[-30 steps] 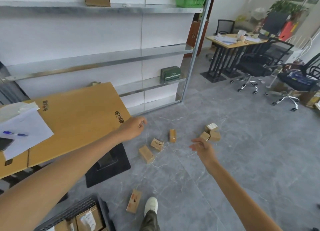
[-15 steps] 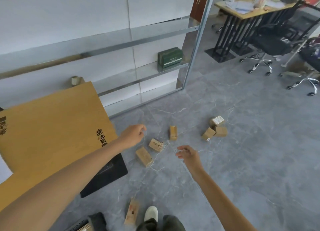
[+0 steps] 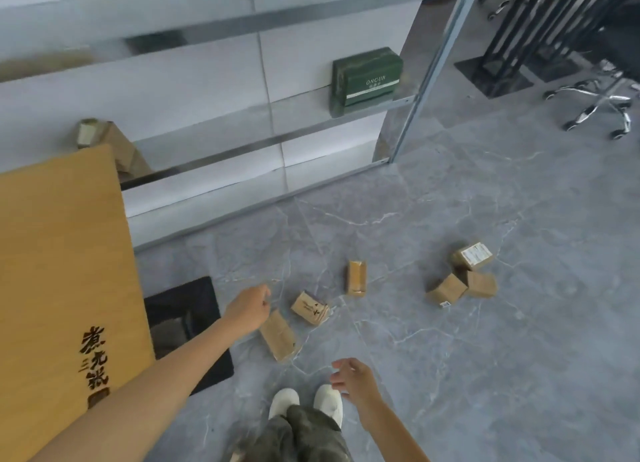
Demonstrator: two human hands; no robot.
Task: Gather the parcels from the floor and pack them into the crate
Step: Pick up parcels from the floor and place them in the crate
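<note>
I stepped closer, bringing my loosely curled, empty left hand (image 3: 247, 309) within reach of the 11 o'clock parcel (image 3: 277, 335); right hand (image 3: 353, 380) spread, empty.

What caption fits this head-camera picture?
The left hand and right hand reach toward six cardboard parcels scattered on the grey floor.

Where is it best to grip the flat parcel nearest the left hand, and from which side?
Likely across its long edges, mid-length, from above: the parcel lies flat, long and narrow, both long sides free. The left hand is at its far end.
</note>
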